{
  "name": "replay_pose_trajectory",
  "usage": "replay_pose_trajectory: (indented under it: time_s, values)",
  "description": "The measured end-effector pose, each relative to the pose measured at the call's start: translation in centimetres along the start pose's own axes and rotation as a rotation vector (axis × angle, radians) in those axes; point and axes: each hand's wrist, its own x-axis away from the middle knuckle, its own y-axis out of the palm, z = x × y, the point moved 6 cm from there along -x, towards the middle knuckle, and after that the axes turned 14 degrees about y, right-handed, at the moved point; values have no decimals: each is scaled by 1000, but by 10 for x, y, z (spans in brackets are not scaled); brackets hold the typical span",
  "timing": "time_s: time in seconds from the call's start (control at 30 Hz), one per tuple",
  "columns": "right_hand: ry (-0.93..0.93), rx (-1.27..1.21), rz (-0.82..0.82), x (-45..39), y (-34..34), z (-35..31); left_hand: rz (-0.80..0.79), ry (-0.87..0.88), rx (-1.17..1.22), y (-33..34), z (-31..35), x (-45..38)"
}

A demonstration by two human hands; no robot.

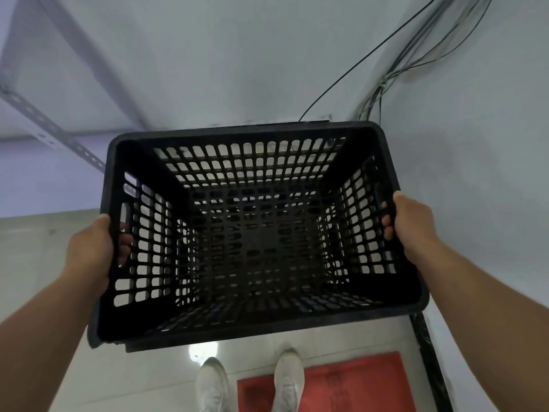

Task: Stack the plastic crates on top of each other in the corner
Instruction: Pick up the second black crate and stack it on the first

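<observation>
**A:** Head view. What is in the hands?

**B:** A black slotted crate [261, 233], open side up, seen from straight above. It fills the middle of the frame, near the corner where two pale walls [237, 55] meet.

**A:** And the grip?

**B:** The left hand [92, 248] clasps the crate's left side, its fingers [124, 245] curled through the handle slot and showing inside the wall. The right hand [413, 230] clasps the right side the same way, fingertips [387, 224] hooked through the slot there. Both forearms reach in from the lower corners.

**A:** Is the crate on anything?

**B:** Dark lattice shows through its slotted base, and a second dark edge [130, 347] juts out under its near-left corner. Whether it rests on that or hangs just above it cannot be told.

**A:** The surroundings?

**B:** Pale floor tiles [133, 382] below. Two white shoes [214, 385] stand at the crate's near edge, the right one on a red mat [356, 382]. Cables [416, 55] run down the wall at upper right. A perforated metal rail [47, 126] slants across the left wall.
</observation>
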Motion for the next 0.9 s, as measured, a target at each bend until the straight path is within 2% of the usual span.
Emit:
replay_pose_trajectory:
  time_s: [0.37, 0.6, 0.9]
  values:
    - [73, -67, -9, -6, -1, -7, 3, 0, 33, 12, 5, 2]
    - [81, -38, -60, 2, -2, -3, -65, -18, 34, 8, -1, 6]
    - [86, -20, -65, 10, 0, 5, -22, 2, -27, -2, -1, 8]
